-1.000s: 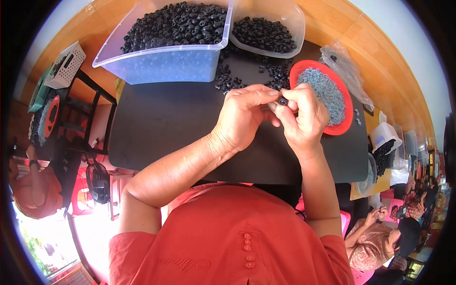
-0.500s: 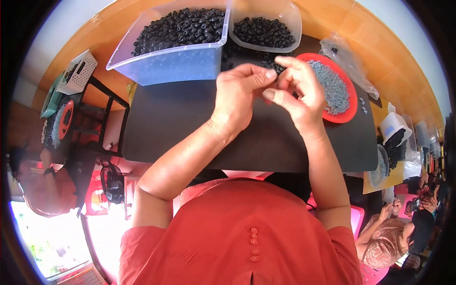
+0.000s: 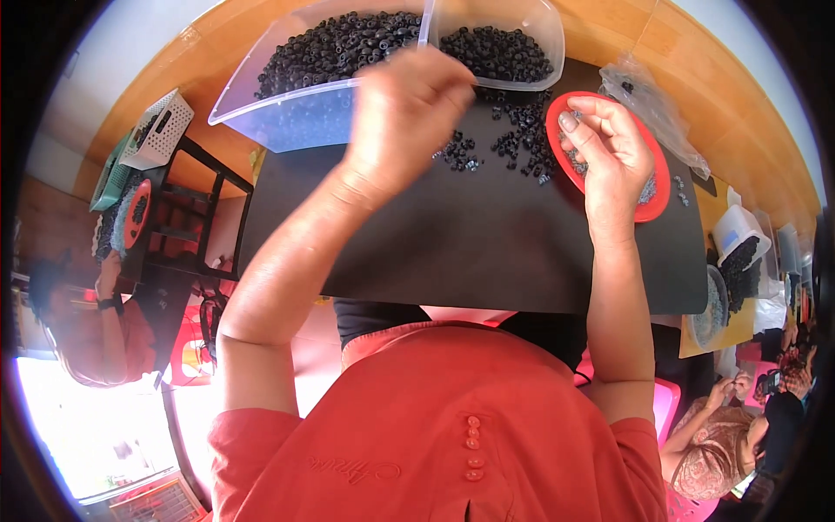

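My left hand (image 3: 402, 122) is raised over the front wall of the large clear bin (image 3: 291, 117); motion smears its fingers, so their grip is hidden. Small black hollow pieces (image 3: 348, 48) heap up inside that bin. Over the red plate (image 3: 658, 165) I hold my right hand (image 3: 613, 157), palm turned up, thumb and forefinger tips drawn close together. Whatever is between them is too small to make out. Small grey metallic-looking pieces (image 3: 648, 190) show on the plate beside this hand. Between my hands, loose black pieces (image 3: 526, 139) lie scattered on the dark table (image 3: 470, 252).
A smaller clear tub (image 3: 557, 56) of black pieces adjoins the large bin. Behind the plate lies a clear plastic bag (image 3: 652, 113). A white basket (image 3: 165, 139) and a seated person (image 3: 104, 322) are at left; another person (image 3: 713, 435) works at right.
My hands, close together before, have parted. The left has swung left and up toward the large bin; the right has moved right, over the red plate. Loose pieces between them are now uncovered.
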`<state>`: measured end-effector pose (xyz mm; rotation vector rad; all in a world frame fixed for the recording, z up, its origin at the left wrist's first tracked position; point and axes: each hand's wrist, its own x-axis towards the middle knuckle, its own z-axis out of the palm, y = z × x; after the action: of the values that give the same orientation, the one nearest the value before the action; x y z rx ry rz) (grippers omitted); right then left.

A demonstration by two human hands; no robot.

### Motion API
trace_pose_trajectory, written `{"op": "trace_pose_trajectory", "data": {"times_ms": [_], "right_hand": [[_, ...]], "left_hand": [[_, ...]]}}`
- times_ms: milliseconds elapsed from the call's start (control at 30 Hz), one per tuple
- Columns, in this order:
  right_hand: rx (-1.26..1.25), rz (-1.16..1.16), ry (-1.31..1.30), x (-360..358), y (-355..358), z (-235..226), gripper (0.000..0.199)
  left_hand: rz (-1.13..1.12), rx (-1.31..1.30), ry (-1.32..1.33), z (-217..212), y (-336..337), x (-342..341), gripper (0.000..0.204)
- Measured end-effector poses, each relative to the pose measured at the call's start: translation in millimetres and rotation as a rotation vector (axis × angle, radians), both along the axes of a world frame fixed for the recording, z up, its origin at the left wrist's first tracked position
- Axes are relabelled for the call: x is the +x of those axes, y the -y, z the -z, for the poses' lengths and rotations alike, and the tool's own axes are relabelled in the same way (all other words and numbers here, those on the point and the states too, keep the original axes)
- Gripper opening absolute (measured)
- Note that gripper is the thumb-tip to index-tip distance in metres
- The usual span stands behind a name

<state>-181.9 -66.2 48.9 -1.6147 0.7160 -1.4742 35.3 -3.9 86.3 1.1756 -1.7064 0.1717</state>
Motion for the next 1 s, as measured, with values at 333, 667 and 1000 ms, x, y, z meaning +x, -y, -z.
{"op": "trace_pose_trajectory", "data": {"times_ms": [333, 667, 1000], "right_hand": [[-0.017, -0.102, -0.675, -42.8, 13.8, 18.6, 0.01], [-0.584, 0.22, -0.919, -45.7, 14.2, 31.0, 0.016], [-0.393, 0.091, -0.906, -60.4, 23.4, 34.5, 0.018]], "left_hand": [[-0.114, 0.227, 0.429, 87.5, 5.8, -7.4, 0.009], [-0.191, 0.209, 0.384, 101.0, 95.6, -27.2, 0.015], [-0.021, 0.178, 0.335, 93.6, 106.5, -48.5, 0.018]]}}
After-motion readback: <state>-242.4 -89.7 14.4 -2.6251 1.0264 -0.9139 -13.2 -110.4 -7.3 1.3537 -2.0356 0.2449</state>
